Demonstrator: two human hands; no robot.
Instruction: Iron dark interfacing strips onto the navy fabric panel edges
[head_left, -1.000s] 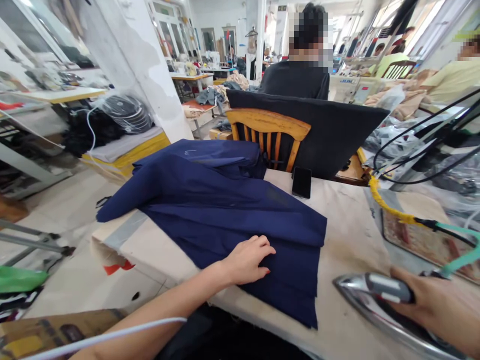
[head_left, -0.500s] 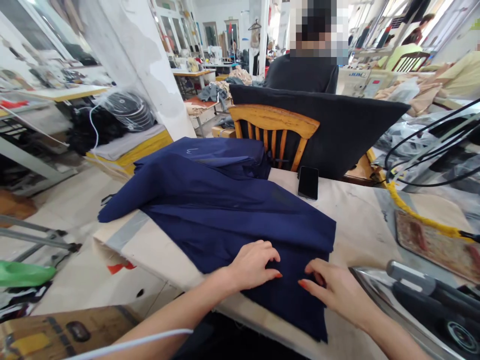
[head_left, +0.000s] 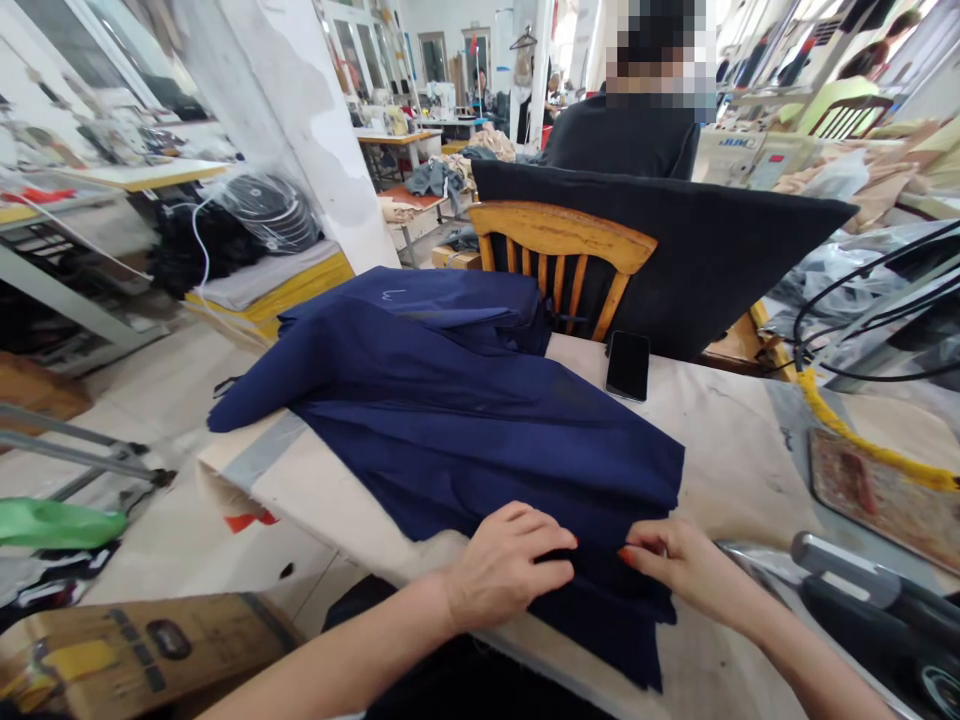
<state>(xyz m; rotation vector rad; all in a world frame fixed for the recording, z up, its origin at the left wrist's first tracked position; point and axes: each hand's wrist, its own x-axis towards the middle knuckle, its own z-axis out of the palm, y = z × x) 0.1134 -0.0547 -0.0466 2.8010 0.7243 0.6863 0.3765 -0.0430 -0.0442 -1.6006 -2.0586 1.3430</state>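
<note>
Nearest the viewer, both hands rest on the near edge of a navy blue fabric (head_left: pixel 465 420) that lies on the counter (head_left: pixel 720 450). The left hand (head_left: pixel 504 570) lies palm down with its fingers curled, pressing and gathering a fold of the cloth. Just beside it, the right hand (head_left: pixel 679 565) pinches the same fold between thumb and fingertips; the two hands nearly meet over the cloth. Red polish shows on the nails.

The fabric is dark, matte and finely woven, doubled over in broad flat layers. Below the hands a raw, slightly uneven edge hangs toward the counter's front rim. Away from the hands the cloth spreads out and up to the left, where one pointed corner drapes off the counter's left end, and its far part humps up against a wooden chair (head_left: pixel 562 255).

To the right of the right hand, an iron (head_left: pixel 847 600) with a shiny soleplate and dark handle lies on the counter, apart from both hands. Beyond it sits a worn iron rest (head_left: pixel 877 495), with a yellow-wrapped cord (head_left: pixel 855 435) running past.

Beyond the hands, past the cloth's right edge, a black phone (head_left: pixel 628 365) lies flat on the counter. Behind the chair stands a dark panel (head_left: pixel 690 260), and behind that a person in a dark top (head_left: pixel 622 140) sits facing away. Farther off are tables with fabric piles.
</note>
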